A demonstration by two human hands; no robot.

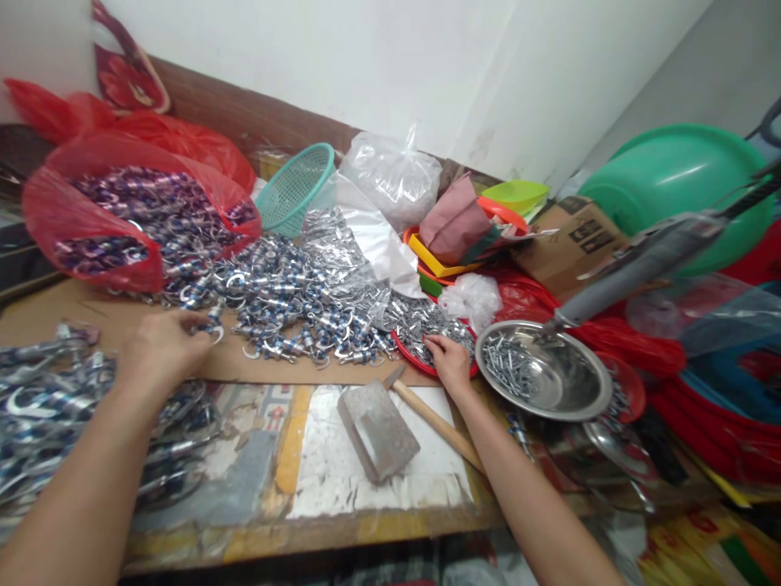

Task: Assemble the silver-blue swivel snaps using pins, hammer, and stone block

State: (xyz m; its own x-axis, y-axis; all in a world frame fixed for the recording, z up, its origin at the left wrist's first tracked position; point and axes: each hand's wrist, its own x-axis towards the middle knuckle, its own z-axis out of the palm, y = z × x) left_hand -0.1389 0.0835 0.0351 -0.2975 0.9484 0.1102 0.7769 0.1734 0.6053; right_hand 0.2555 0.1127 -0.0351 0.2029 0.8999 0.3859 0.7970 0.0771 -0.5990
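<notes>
My left hand [167,342] is closed around a small metal hook fitting [215,319] with a silvery curved end, at the near edge of a heap of blue-and-silver hook fittings [305,305]. My right hand [450,362] reaches over the rim of a red tray [410,356] full of small flat metal pieces [421,319]. Its fingertips are pinched together among the pieces; what they hold is too small to make out. Between my arms lie a metal block [378,431] and a hammer [433,415] with a wooden handle, neither touched by a hand.
More fittings [54,407] are piled at the left, with a red bag [115,268] of purple ones behind. A steel bowl [567,382] holds nails beside my right hand. Above it juts a grey tool shaft [640,264]. A teal basket [298,191] and cardboard box [567,244] stand behind.
</notes>
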